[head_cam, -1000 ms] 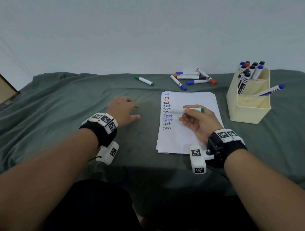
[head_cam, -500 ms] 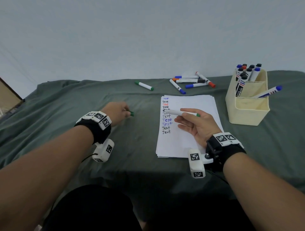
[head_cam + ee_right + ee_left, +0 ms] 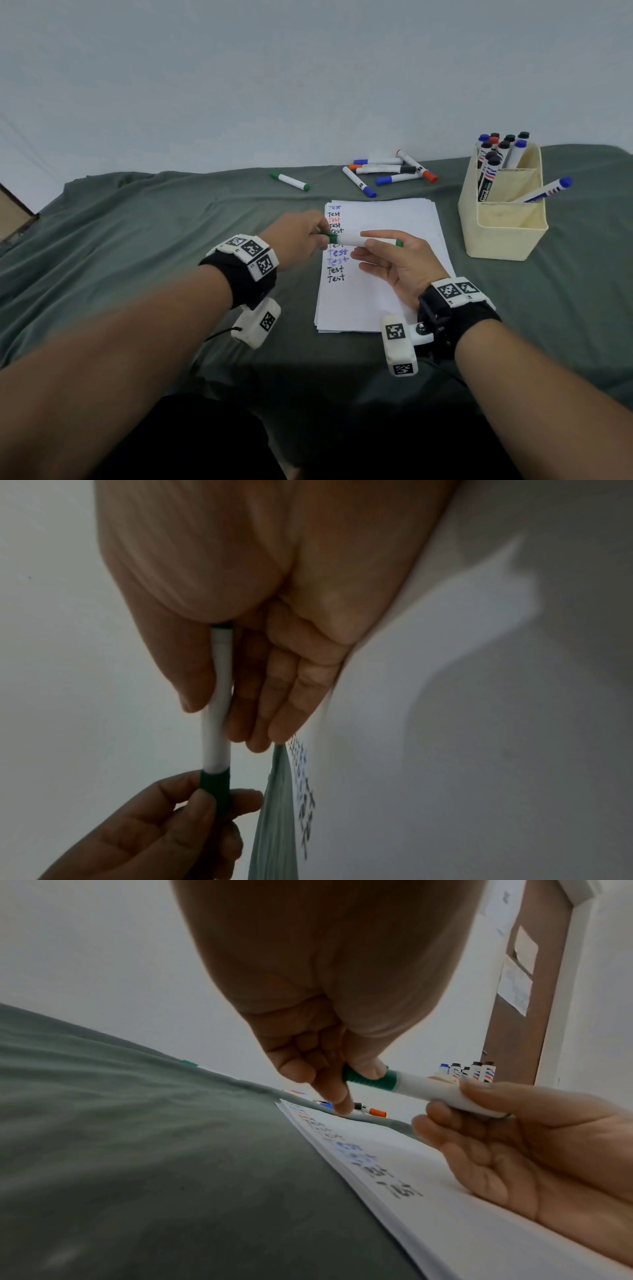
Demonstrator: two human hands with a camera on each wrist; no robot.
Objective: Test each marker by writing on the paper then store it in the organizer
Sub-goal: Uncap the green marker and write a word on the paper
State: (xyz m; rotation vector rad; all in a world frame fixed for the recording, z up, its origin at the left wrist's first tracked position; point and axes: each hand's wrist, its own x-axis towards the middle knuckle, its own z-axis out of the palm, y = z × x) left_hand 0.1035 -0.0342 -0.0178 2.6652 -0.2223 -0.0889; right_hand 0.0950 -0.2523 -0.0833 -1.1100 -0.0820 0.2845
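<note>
A white marker with green ends (image 3: 352, 238) lies level above the paper stack (image 3: 404, 219), which carries a column of "Test" words. My right hand (image 3: 394, 260) holds its barrel (image 3: 441, 1093) between thumb and fingers, palm up. My left hand (image 3: 301, 236) pinches the green cap (image 3: 369, 1079) on the marker's left end (image 3: 215, 785). The cap sits against the barrel. The cream organizer (image 3: 507, 233) at the right holds several markers upright at the back and a blue one (image 3: 544, 189) leaning in front.
A loose green marker (image 3: 289, 181) and a cluster of several blue, orange and black markers (image 3: 390, 171) lie on the green cloth (image 3: 137, 240) beyond the paper. A white wall rises behind the table. A brown object shows at the far left edge.
My left hand picked the green cap up from the cloth and carried it right to the marker's tip. My right hand stayed over the paper with the marker.
</note>
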